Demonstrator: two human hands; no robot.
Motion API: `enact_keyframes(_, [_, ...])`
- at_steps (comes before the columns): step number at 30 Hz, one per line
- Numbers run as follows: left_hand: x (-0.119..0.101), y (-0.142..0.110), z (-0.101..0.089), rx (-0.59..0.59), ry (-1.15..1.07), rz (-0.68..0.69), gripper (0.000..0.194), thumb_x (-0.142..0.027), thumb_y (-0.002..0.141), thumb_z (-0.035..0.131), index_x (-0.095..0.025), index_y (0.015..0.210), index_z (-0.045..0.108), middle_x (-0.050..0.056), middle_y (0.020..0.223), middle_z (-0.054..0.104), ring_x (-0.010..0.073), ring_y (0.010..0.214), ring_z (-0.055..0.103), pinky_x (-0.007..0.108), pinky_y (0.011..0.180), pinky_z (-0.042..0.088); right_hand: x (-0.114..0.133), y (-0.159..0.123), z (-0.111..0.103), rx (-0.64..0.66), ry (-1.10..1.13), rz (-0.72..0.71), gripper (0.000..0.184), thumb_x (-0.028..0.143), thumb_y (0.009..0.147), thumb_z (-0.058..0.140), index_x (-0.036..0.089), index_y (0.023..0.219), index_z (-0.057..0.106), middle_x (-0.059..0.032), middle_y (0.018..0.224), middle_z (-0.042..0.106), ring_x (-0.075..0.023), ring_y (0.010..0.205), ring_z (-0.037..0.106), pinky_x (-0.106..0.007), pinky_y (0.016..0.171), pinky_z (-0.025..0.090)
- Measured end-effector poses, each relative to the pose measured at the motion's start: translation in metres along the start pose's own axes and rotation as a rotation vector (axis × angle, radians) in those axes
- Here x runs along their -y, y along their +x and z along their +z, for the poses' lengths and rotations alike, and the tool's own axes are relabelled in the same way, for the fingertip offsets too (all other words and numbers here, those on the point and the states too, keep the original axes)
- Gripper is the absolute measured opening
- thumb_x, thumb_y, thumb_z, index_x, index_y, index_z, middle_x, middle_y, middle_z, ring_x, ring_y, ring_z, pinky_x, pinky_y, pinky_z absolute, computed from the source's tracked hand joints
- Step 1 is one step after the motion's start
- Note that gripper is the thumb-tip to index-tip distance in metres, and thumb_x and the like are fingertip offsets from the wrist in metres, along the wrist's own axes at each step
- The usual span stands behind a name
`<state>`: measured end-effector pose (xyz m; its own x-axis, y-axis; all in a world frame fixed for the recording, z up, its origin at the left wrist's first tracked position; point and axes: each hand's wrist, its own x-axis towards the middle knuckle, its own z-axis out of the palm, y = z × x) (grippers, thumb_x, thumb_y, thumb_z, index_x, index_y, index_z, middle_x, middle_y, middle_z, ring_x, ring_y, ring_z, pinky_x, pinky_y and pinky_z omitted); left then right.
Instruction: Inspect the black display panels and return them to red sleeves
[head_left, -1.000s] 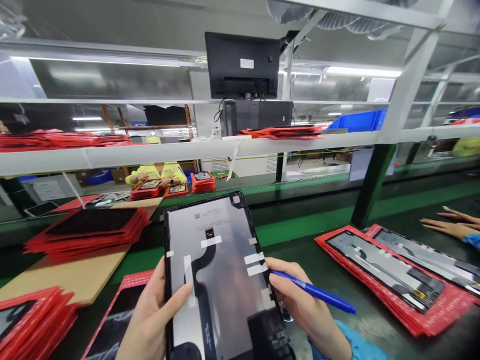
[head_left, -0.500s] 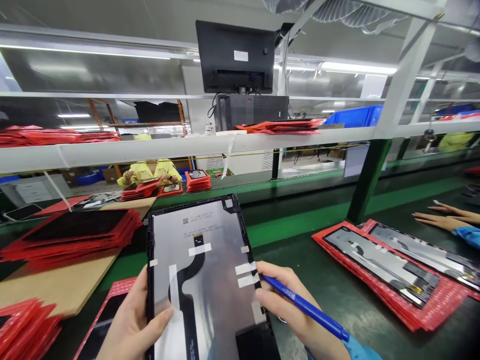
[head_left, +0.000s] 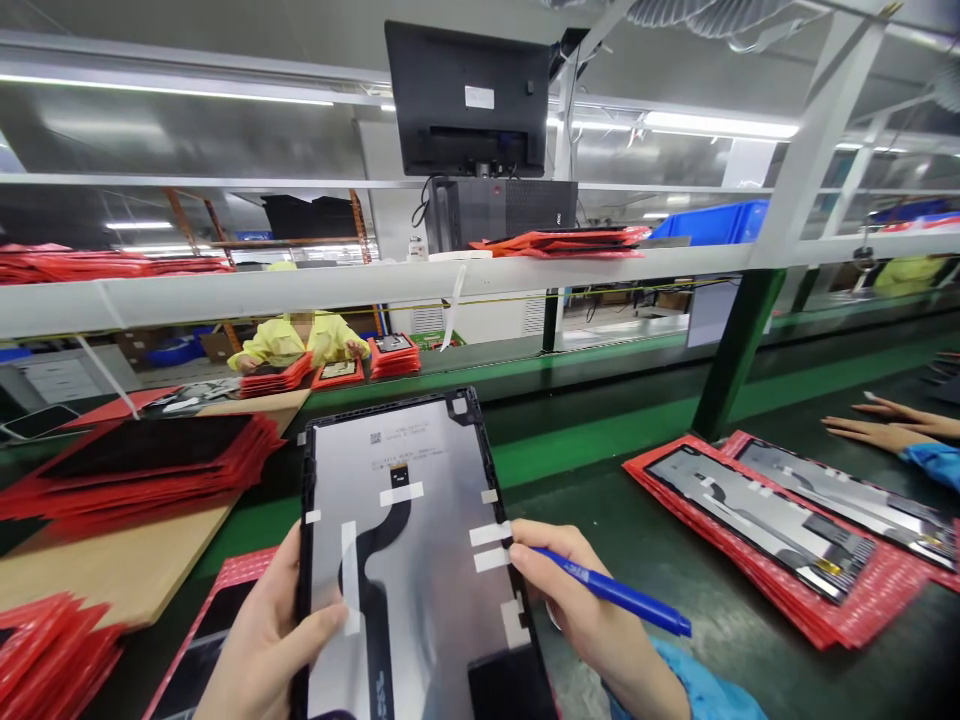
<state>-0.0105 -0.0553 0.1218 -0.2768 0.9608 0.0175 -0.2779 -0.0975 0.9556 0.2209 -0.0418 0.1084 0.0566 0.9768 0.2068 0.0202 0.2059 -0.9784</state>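
Observation:
Upright and tilted before me is a tablet screen panel [head_left: 442, 610], its silver back facing me, with a black flex cable and white tape strips. My left hand [head_left: 274, 630] grips its left edge, thumb lying on the back. At the right edge, my right hand [head_left: 574, 590] is closed around a blue pen [head_left: 622, 600], and its fingertips touch the panel beside two tape strips [head_left: 491, 547]. The pen points up and left; its tip is hidden by the fingers.
Red bubble pouches [head_left: 847, 610] carrying screen panels lie at right, near another person's hand [head_left: 874, 430]. More red pouches [head_left: 150, 470] are stacked at left on a brown board [head_left: 165, 570]. Ahead, a person in yellow [head_left: 300, 340] sits beyond a white rail [head_left: 315, 292] below a monitor [head_left: 469, 100].
The pen has swung slightly in my right hand, its rear end now higher and a little left. The panel has shifted slightly to the right at its left edge. The person opposite moved their hands.

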Motion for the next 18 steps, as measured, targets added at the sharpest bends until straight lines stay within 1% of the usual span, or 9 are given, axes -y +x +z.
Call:
enact_keyframes(2, [-0.002, -0.001, 0.003, 0.004, -0.017, 0.005, 0.088, -0.025, 0.045, 0.087, -0.025, 0.127, 0.055, 0.002, 0.103, 0.075, 0.0301, 0.102, 0.066, 0.027, 0.078, 0.057, -0.006, -0.002, -0.001, -0.049, 0.020, 0.041, 0.025, 0.043, 0.073, 0.069, 0.022, 0.085, 0.077, -0.0061, 0.087, 0.067, -0.0233, 0.077, 0.058, -0.033, 0.066, 0.045])
enact_keyframes(6, [-0.003, 0.000, 0.002, 0.055, -0.027, -0.019, 0.087, -0.026, 0.048, 0.086, -0.025, 0.129, 0.053, 0.003, 0.102, 0.075, 0.0297, 0.099, 0.068, 0.029, 0.076, 0.057, -0.008, 0.001, -0.003, 0.021, 0.159, 0.067, 0.021, 0.040, 0.073, 0.070, 0.021, 0.079, 0.076, -0.0042, 0.078, 0.066, -0.0181, 0.065, 0.055, -0.031, 0.059, 0.045])
enact_keyframes(7, [-0.003, 0.001, 0.000, 0.062, -0.023, -0.015, 0.086, -0.026, 0.049, 0.086, -0.025, 0.129, 0.053, 0.003, 0.103, 0.075, 0.0290, 0.100, 0.067, 0.028, 0.078, 0.056, -0.005, 0.002, -0.005, 0.077, 0.199, 0.061, 0.021, 0.039, 0.073, 0.069, 0.021, 0.081, 0.076, -0.0032, 0.075, 0.064, -0.0164, 0.062, 0.053, -0.029, 0.057, 0.044])
enact_keyframes(9, [-0.002, 0.003, -0.002, 0.066, -0.008, 0.004, 0.082, -0.026, 0.053, 0.084, -0.025, 0.128, 0.053, 0.003, 0.108, 0.073, 0.0271, 0.101, 0.067, 0.025, 0.079, 0.055, 0.004, 0.003, -0.009, 0.280, 0.219, 0.017, 0.023, 0.032, 0.074, 0.067, 0.019, 0.092, 0.074, 0.0011, 0.065, 0.055, -0.0122, 0.056, 0.044, -0.025, 0.051, 0.037])
enact_keyframes(11, [-0.002, 0.004, -0.004, 0.086, 0.006, 0.019, 0.080, -0.027, 0.054, 0.084, -0.025, 0.127, 0.054, 0.003, 0.110, 0.073, 0.0260, 0.098, 0.068, 0.023, 0.076, 0.054, 0.014, 0.002, -0.012, 0.487, 0.171, -0.030, 0.033, 0.021, 0.073, 0.065, 0.018, 0.105, 0.070, 0.0060, 0.059, 0.042, -0.0093, 0.053, 0.035, -0.022, 0.048, 0.029])
enact_keyframes(12, [-0.001, 0.003, -0.003, 0.094, 0.010, 0.031, 0.078, -0.027, 0.054, 0.084, -0.025, 0.126, 0.055, 0.003, 0.110, 0.073, 0.0255, 0.097, 0.068, 0.023, 0.075, 0.054, 0.018, 0.002, -0.013, 0.548, 0.143, -0.039, 0.038, 0.016, 0.072, 0.062, 0.019, 0.109, 0.068, 0.0073, 0.059, 0.036, -0.0086, 0.054, 0.032, -0.022, 0.048, 0.027])
enact_keyframes(14, [-0.002, 0.002, 0.000, 0.080, 0.014, 0.064, 0.076, -0.028, 0.052, 0.084, -0.025, 0.123, 0.057, 0.002, 0.107, 0.074, 0.0238, 0.093, 0.069, 0.021, 0.073, 0.053, 0.022, 0.001, -0.012, 0.581, 0.112, -0.022, 0.045, 0.008, 0.072, 0.056, 0.020, 0.113, 0.065, 0.0076, 0.063, 0.032, -0.0082, 0.056, 0.033, -0.021, 0.050, 0.028])
enact_keyframes(16, [-0.002, -0.001, 0.004, 0.034, 0.019, 0.083, 0.074, -0.029, 0.052, 0.083, -0.026, 0.122, 0.058, 0.000, 0.104, 0.074, 0.0221, 0.090, 0.070, 0.019, 0.070, 0.053, 0.021, 0.002, -0.010, 0.577, 0.116, 0.003, 0.048, 0.004, 0.072, 0.052, 0.021, 0.116, 0.063, 0.0073, 0.064, 0.035, -0.0085, 0.057, 0.035, -0.021, 0.051, 0.031])
enact_keyframes(18, [-0.002, -0.003, 0.006, -0.003, 0.036, 0.084, 0.073, -0.030, 0.053, 0.082, -0.027, 0.122, 0.058, -0.001, 0.103, 0.075, 0.0212, 0.089, 0.070, 0.018, 0.068, 0.053, 0.018, 0.003, -0.006, 0.566, 0.117, -0.004, 0.050, 0.002, 0.071, 0.050, 0.021, 0.115, 0.062, 0.0080, 0.062, 0.037, -0.0082, 0.056, 0.034, -0.021, 0.050, 0.030])
